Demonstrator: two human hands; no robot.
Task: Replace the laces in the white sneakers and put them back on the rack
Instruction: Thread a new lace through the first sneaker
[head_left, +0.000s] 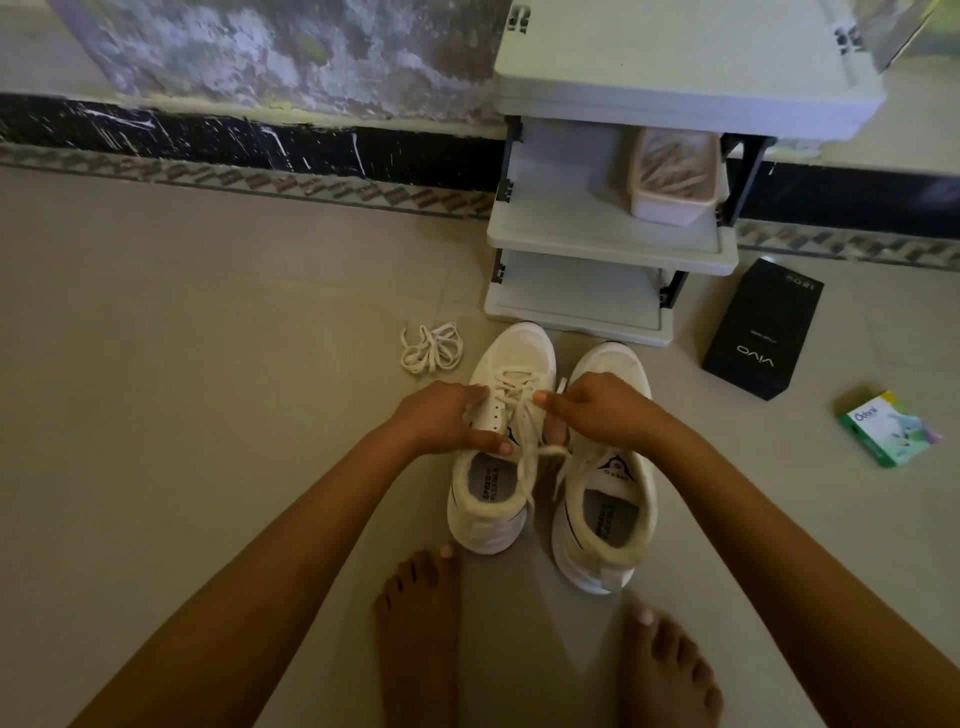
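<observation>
Sneaker (491, 519), floor, before rack (608, 241), part-laced: left hand (447, 415) grips eyelet side, right hand (597, 410) pinches lace (511, 387) (keep flat, tighten each crossing evenly).

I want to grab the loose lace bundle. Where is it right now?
In the head view, the loose lace bundle lies on the floor, just left of the toe of the left sneaker and near the shoe rack.

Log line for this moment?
step: lacing left-side sneaker | left hand: grips it | right hand: pinches lace | spare lace: on floor | rack: no sneakers
</observation>
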